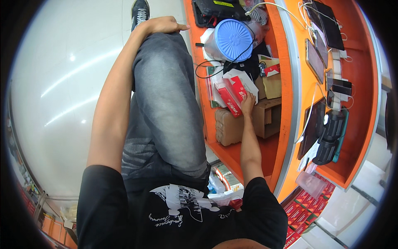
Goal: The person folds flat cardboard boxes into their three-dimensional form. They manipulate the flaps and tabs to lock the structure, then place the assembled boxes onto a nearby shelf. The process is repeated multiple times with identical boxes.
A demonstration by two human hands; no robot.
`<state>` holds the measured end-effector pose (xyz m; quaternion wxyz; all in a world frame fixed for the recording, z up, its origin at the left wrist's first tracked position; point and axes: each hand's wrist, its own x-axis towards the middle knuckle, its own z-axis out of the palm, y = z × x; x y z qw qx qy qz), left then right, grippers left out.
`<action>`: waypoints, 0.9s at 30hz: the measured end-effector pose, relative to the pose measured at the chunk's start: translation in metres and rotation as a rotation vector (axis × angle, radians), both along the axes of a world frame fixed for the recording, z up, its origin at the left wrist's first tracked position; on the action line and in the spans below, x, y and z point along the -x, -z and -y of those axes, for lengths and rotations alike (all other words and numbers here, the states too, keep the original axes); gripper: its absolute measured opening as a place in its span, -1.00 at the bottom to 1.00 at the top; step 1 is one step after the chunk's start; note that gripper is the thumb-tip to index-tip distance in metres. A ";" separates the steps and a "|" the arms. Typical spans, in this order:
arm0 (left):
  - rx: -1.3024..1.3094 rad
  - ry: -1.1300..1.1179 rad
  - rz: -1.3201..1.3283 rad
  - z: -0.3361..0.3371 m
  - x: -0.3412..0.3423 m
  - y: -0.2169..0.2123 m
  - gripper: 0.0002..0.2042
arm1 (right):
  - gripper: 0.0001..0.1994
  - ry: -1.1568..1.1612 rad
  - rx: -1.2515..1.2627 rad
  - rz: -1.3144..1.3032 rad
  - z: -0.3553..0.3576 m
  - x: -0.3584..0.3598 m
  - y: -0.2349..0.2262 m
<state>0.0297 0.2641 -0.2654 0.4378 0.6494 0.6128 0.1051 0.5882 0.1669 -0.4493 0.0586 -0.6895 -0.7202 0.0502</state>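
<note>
My left hand rests over my bent knee, palm down, with a finger stretched out toward the orange shelf edge; it holds nothing. Inside the orange shelf, my right hand has its fingers closed at the end of a red and white flat carton. A second red carton strip lies right beside it, on the left. White papers lie under and around these. Just below my right hand stands an open brown cardboard box, and a bundle of folded cardboard sits to its left.
A light-blue lidded tub with a black cable stands farther back, near a black case. On the orange counter at right lie tablets, tangled white cables and a black device. Red boxes are stacked lower right.
</note>
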 end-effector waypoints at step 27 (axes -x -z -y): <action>-0.539 -0.148 1.924 0.188 0.010 -0.075 -0.31 | -0.69 -0.983 -0.224 -0.904 0.066 0.348 -0.343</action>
